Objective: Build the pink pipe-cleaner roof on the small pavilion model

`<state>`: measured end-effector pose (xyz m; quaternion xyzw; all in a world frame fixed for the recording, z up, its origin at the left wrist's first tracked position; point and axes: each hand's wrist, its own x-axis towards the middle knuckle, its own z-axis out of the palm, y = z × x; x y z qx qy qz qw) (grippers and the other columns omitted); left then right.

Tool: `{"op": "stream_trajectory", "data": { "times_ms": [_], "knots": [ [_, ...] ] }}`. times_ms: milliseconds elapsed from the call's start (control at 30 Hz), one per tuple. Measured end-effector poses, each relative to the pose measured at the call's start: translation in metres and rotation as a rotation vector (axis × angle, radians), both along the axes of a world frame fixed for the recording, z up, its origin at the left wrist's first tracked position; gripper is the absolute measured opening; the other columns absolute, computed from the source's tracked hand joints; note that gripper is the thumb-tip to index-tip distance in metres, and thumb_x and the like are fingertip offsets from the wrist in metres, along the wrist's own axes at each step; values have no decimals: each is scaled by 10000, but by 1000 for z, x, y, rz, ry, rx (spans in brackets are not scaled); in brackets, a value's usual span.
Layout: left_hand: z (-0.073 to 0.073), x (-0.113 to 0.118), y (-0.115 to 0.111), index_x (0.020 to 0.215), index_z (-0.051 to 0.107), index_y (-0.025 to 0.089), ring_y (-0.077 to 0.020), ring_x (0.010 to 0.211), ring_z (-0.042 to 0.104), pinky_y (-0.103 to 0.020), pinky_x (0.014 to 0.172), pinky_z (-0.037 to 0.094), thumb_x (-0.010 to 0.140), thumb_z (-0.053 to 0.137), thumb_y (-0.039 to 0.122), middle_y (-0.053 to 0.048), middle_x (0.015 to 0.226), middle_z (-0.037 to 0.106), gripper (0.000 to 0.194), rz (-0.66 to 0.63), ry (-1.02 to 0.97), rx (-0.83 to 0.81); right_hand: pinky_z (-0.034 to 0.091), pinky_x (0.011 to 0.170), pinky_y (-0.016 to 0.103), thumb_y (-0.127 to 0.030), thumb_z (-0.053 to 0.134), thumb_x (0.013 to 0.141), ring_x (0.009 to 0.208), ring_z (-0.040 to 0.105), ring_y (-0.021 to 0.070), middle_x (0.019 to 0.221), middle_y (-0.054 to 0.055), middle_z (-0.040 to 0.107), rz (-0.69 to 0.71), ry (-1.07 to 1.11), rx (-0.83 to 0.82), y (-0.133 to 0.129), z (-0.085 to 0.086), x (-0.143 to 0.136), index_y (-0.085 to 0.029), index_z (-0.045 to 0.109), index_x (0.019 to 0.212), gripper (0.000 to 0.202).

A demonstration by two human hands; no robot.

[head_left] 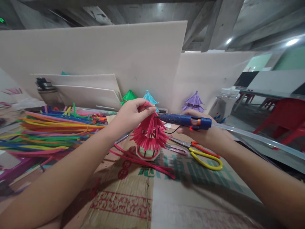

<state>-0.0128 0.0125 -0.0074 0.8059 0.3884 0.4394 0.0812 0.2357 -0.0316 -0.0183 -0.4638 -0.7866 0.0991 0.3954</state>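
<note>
A small pagoda model [150,136] with tiered roofs of red pipe cleaners stands upright on a pale many-sided base. My left hand [135,111] is closed at its peak, thumb and fingers pinching the red top. From the right, my right hand [200,127] grips a blue hot glue gun [177,119], its nozzle at the upper roof; whether it touches I cannot tell. A long clear glue stick [252,135] sticks out of its back. Loose red pipe cleaners [152,164] lie in front of the base. Scissors [205,159] with yellow and orange handles rest beside it.
Bundles of coloured pipe cleaners [54,130] cover the left side. Green [129,95], blue [148,95] and purple roofed models [194,101] stand behind. A clear bottle [222,103] is at the right, a lidded jar [49,95] at the left. Printed cardboard [124,197] covers the tabletop.
</note>
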Motion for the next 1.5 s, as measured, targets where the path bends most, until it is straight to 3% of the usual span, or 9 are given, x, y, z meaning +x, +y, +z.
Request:
{"op": "stream_trajectory", "data": {
  "times_ms": [533,767,933,1500],
  "knots": [
    [1,1,-1,840,710,154,-94,523,347,-245,507,269,892,620,414,51,572,440,280,6,-8,-30,403,563,279,-476,743,688,672,600,193,725,2,677,-92,-3,-60,-4,4,-4,-232,658,870,316],
    [1,1,-1,832,707,152,-97,531,353,-248,515,272,892,616,423,49,576,428,292,7,-7,-28,372,563,272,-514,772,698,633,528,162,687,-18,636,-70,7,-49,-2,2,-1,-231,657,880,355],
    [0,1,0,841,710,153,-100,536,359,-247,515,272,890,616,422,46,579,433,289,12,1,-26,380,563,268,-456,782,690,626,556,163,695,-5,659,-76,9,-27,-3,2,-3,-221,664,873,320],
    [1,0,-1,841,711,152,-102,535,355,-246,523,286,895,607,420,41,578,454,292,15,12,-15,389,546,263,-503,778,752,619,558,153,712,-21,660,4,-105,-39,-1,3,10,-240,671,928,334]
  ]
}}
